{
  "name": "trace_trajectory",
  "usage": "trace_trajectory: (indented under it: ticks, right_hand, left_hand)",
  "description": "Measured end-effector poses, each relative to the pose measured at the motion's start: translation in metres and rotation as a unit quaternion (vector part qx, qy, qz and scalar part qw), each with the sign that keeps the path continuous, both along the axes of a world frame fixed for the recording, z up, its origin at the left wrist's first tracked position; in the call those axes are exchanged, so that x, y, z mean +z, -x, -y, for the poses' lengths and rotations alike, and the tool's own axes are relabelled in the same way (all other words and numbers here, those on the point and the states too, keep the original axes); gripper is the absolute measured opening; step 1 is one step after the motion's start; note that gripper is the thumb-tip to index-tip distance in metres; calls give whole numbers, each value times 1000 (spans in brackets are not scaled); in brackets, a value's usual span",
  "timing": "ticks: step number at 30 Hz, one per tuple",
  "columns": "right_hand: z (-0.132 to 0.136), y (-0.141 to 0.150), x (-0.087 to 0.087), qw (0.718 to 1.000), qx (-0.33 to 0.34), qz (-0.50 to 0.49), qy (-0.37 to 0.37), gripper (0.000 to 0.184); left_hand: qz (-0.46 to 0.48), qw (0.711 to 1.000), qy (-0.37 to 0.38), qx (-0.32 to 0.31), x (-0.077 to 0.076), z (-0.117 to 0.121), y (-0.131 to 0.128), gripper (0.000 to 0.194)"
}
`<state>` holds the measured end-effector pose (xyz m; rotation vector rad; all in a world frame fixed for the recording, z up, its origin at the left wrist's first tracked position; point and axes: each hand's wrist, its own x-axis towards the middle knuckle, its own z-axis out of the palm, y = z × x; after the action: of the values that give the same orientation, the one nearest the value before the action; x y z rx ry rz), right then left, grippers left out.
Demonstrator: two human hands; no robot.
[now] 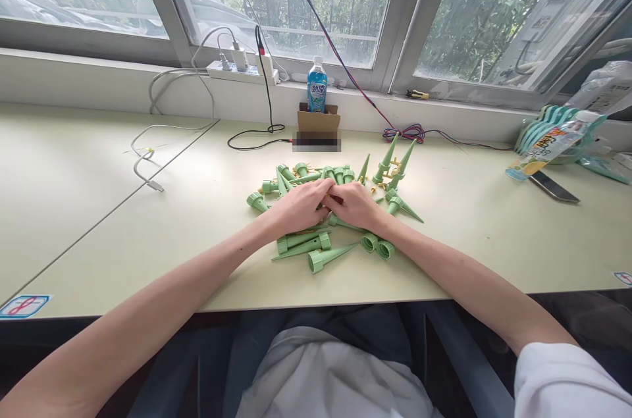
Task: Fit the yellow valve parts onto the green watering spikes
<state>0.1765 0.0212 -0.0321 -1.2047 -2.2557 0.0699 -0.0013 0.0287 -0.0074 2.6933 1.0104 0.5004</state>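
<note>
My left hand (305,204) and my right hand (356,204) meet above a pile of green plastic watering spikes, their fingers curled together. Whatever lies between the fingers is hidden by the hands. One green spike (328,257) lies near the front of the pile, its wide ribbed end facing left. Two threaded green spike heads (377,245) face me below my right wrist. Upright to the right of my hands stand two spikes (390,164), with small yellow valve pieces (394,171) on or beside them. More spikes (257,202) lie left of my left hand.
A blue-labelled bottle (316,90) stands in a small cardboard box (318,120) at the back. Coiled red-and-blue wire (403,133) lies behind the spikes. A phone (553,187) and a drink package (546,148) are at the right. A white charging cable (148,171) lies at left.
</note>
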Motion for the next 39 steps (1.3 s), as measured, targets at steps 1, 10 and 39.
trace_trajectory:
  ticks: [1, 10, 39]
  right_hand:
    - [0, 0, 0, 1000, 1, 2, 0, 39]
    - [1, 1, 1, 1000, -13, 9, 5, 38]
    - [1, 1, 2, 999, -25, 26, 6, 40]
  left_hand:
    - [-2, 1000, -2, -1, 0, 0, 0, 19]
    - [-8, 1000, -6, -2, 0, 0, -1, 19]
    - [-27, 999, -21, -8, 2, 3, -1, 17]
